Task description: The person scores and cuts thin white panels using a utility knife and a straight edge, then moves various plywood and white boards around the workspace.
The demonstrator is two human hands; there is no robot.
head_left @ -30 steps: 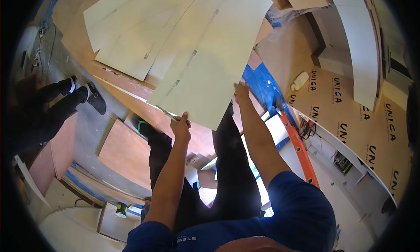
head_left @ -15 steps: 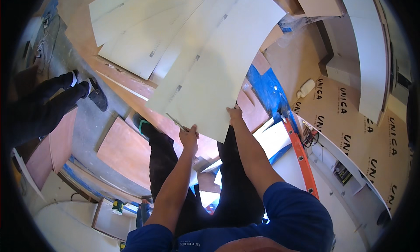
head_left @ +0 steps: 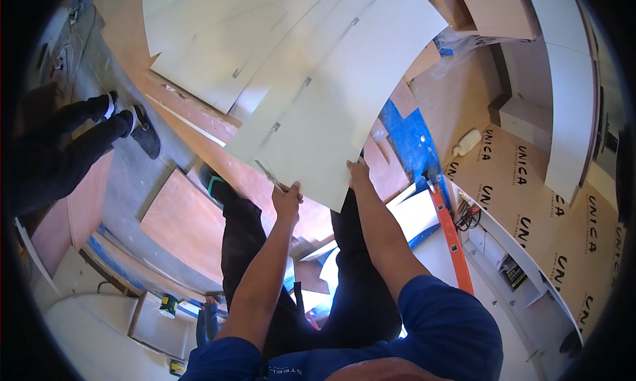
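Observation:
A large pale cream laminate sheet [head_left: 311,136] stretches away from me, with faint printed marks along it. My left hand [head_left: 287,201] is closed at its near left edge, thumb on top. A slim, dark, pointed tool [head_left: 268,174] sticks out from the same hand over the sheet's edge; its kind is unclear. At the near right edge, my right hand [head_left: 358,174] grips the sheet, with some fingers hidden beneath it. Another pale sheet [head_left: 192,76] lies beyond to the left, partly under the held one.
Brown printed board [head_left: 510,162] covers the right side, with a white bottle [head_left: 468,142] on it. An orange level [head_left: 453,242] lies nearer me. A person's shoe [head_left: 144,135] stands at left, near a loose wooden panel [head_left: 185,225]. Blue sheeting [head_left: 414,133] lies right of the sheet.
The whole view has shifted slightly. The near end of the held sheet is a little farther right in the picture, and both hands keep their places on its edges.

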